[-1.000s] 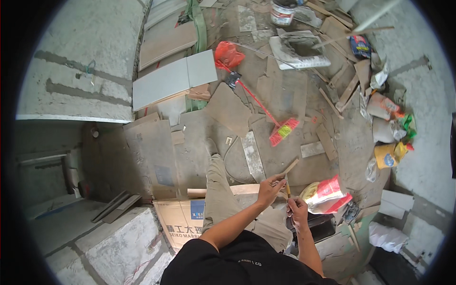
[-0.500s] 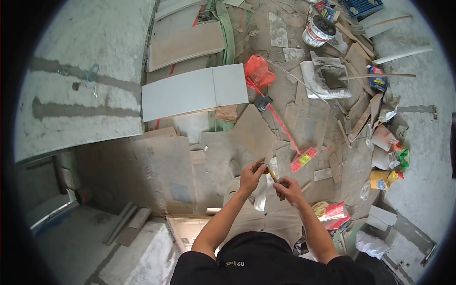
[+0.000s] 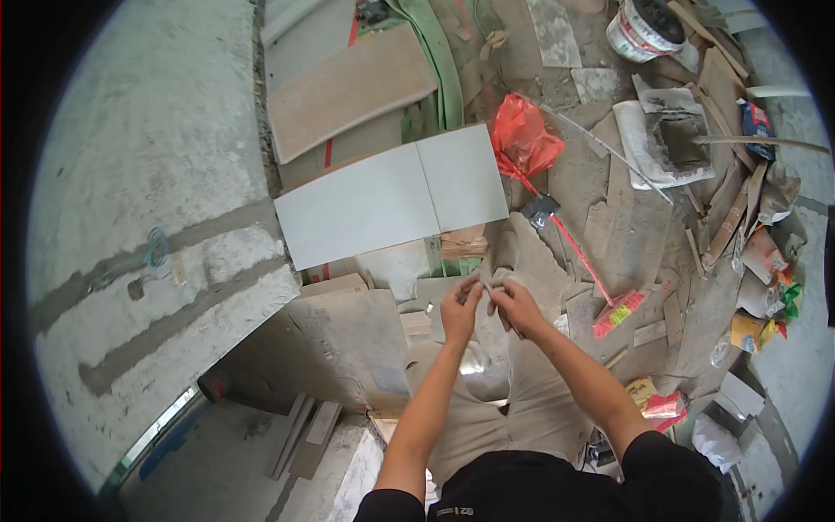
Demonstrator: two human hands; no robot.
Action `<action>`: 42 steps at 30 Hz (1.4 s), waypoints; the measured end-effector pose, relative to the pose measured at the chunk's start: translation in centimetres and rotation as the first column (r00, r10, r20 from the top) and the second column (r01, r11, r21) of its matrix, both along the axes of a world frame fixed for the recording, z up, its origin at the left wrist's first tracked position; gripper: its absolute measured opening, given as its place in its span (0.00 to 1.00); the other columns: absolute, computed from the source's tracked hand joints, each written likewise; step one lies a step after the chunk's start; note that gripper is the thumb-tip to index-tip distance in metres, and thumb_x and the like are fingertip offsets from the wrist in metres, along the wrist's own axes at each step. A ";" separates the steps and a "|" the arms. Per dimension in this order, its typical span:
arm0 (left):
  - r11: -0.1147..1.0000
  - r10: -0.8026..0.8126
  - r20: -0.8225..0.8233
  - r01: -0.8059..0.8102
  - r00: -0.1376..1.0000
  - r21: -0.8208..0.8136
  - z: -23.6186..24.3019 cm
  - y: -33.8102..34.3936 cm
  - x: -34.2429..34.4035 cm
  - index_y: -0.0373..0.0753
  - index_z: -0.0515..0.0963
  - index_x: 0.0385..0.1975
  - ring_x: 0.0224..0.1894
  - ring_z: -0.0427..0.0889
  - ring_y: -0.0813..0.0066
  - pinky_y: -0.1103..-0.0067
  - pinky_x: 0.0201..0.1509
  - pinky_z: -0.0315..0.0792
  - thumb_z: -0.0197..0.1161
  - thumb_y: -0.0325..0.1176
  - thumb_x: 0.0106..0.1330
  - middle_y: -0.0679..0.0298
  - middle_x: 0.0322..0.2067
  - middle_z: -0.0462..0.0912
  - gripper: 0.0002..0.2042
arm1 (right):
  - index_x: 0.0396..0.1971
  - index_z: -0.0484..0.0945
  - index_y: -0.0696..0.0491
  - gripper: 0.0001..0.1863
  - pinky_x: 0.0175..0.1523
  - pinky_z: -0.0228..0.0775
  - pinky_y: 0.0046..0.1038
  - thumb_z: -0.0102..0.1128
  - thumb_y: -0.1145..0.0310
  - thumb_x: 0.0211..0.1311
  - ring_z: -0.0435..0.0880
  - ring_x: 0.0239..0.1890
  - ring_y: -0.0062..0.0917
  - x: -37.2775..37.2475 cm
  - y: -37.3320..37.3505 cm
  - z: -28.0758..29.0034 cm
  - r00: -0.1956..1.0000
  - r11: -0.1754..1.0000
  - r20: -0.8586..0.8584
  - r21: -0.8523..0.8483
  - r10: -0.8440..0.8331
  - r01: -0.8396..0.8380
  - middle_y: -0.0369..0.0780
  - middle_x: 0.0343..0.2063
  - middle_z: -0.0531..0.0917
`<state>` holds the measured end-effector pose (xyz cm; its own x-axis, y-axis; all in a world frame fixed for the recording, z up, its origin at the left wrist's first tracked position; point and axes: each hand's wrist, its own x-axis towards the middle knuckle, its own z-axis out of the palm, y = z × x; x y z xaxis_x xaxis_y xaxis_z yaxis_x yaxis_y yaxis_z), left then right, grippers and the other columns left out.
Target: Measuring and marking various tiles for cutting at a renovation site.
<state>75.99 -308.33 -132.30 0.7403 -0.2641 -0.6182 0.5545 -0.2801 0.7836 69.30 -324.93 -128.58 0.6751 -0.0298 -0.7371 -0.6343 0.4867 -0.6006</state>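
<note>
Your left hand (image 3: 460,311) and right hand (image 3: 517,311) have drawn together mid-frame, below the pale grey panel (image 3: 361,207), so both meet at the slim stick (image 3: 487,287), mostly hidden, right grip pinched on it, left's hold impossible to tell.

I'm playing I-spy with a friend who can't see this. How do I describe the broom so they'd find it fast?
Find the big pale panels left of the crinkly red plastic bag. From the bag, follow the thin red handle down and right. There's the broom head, pinkish-red with a yellow-green patch, unlike the dull scraps around it.
</note>
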 end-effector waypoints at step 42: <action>0.178 -0.787 -0.172 0.486 0.592 0.856 -47.4 4.9 39.9 0.62 0.35 0.88 0.86 0.27 0.29 0.24 0.67 0.68 0.92 0.49 0.41 0.48 0.86 0.22 0.77 | 0.65 0.81 0.56 0.24 0.24 0.75 0.30 0.61 0.62 0.74 0.79 0.16 0.22 48.2 3.8 -50.5 0.961 0.891 -0.223 -0.452 -0.165 0.048 0.40 0.30 0.88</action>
